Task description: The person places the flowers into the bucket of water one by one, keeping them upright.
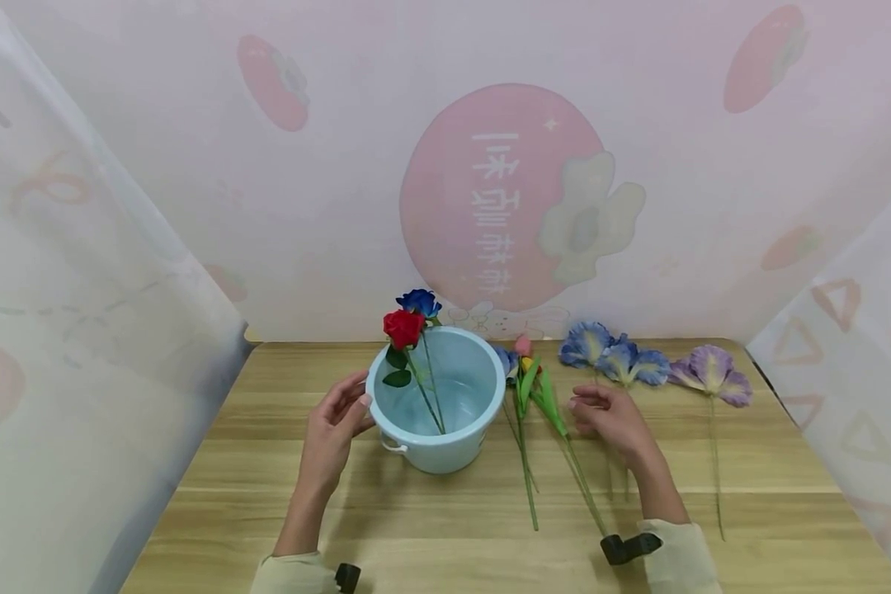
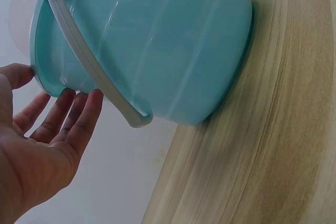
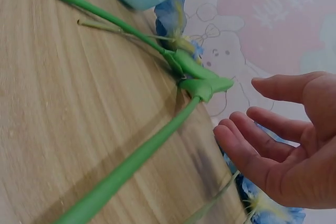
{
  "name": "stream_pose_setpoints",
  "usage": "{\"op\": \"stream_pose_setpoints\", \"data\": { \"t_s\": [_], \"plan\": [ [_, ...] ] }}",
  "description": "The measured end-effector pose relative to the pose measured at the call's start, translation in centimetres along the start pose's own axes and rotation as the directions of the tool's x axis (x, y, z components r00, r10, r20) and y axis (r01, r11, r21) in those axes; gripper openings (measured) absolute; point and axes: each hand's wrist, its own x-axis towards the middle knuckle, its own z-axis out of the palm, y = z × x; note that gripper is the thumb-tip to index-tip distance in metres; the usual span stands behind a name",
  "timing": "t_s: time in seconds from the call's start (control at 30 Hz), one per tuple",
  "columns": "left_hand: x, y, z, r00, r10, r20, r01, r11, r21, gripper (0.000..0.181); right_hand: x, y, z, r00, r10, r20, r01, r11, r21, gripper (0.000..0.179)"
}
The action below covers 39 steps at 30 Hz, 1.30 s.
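Note:
A light blue bucket (image 1: 445, 454) stands left of the table's middle. Inside lean a red rose (image 1: 404, 329) and a blue rose (image 1: 419, 303), stems down, blooms above the rim. My left hand (image 1: 336, 421) touches the bucket's left side, thumb at the rim and relaxed fingers by the outer wall and the white handle (image 2: 86, 59). To the right lie a pink tulip (image 1: 523, 346) and a yellow-red tulip (image 1: 530, 364) with green leaves. Over the leaves' right side hovers my right hand (image 1: 612, 419), fingers loosely bent, nothing between thumb and fingers (image 3: 241, 148).
Blue flowers (image 1: 585, 344) and a purple flower (image 1: 711, 371) lie along the right back of the wooden table (image 1: 445, 544), stems toward me. Another blue flower (image 1: 506, 363) lies beside the bucket. A patterned backdrop (image 1: 341, 206) rises behind the table's rear edge.

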Motion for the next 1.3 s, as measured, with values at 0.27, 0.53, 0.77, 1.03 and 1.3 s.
{"op": "stream_pose_setpoints", "data": {
  "t_s": [0.27,0.53,0.77,1.03,1.3],
  "plan": [
    [0.0,0.1,0.1,1.0,-0.001,0.001,0.001,1.0,0.005,0.045,0.3,0.7,0.0,0.994,0.061,0.087,-0.064,0.997,0.031,0.056],
    [0.0,0.2,0.1,1.0,-0.003,0.003,0.003,1.0,-0.001,0.045,1.1,2.0,0.6,0.988,0.096,0.12,-0.095,0.995,-0.009,0.053],
    [0.0,0.2,0.1,1.0,-0.001,0.006,0.001,1.0,0.002,0.045,1.1,2.3,0.8,0.989,0.082,0.123,-0.078,0.996,-0.034,0.047],
    [-0.1,0.3,0.1,1.0,-0.004,0.01,0.003,1.0,0.006,0.046,0.4,1.3,0.1,0.995,0.054,0.081,-0.051,0.997,-0.05,0.049],
    [0.0,0.2,0.1,1.0,-0.013,0.001,0.013,1.0,0.005,0.045,-0.4,0.1,-0.6,1.0,0.006,0.02,-0.005,0.999,-0.038,0.054]
  ]
}}
